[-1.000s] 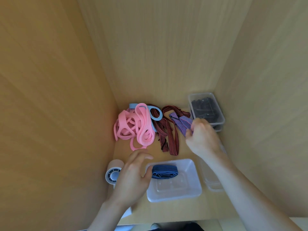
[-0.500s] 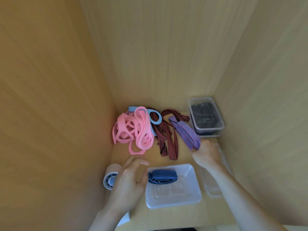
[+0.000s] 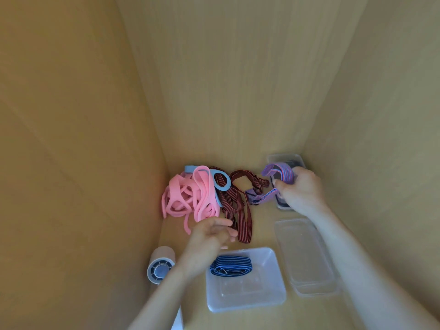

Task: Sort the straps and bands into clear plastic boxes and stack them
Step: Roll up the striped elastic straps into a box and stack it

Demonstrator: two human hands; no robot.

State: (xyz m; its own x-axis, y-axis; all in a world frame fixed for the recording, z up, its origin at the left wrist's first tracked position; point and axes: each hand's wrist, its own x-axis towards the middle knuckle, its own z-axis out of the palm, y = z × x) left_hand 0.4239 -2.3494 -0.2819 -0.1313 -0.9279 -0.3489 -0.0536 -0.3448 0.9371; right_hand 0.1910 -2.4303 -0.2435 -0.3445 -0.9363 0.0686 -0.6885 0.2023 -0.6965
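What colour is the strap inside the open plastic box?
Dark navy with light blue stripes; the strap shows best in the head view.

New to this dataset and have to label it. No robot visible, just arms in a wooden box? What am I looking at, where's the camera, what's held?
There is no machine. A person works with two bare hands, and every picture comes from one wide-angle camera worn on the head, looking down into a wooden compartment. The right hand grips a purple striped strap, lifted in front of a clear box of dark items at the back right. The left hand is open and holds nothing, above the near end of the red-and-black striped straps. Beside those lie a tangle of pink bands and a light blue band. Nearer the camera are an open clear box with a folded blue striped strap in it, a stack of clear containers to its right, and a roll to its left.
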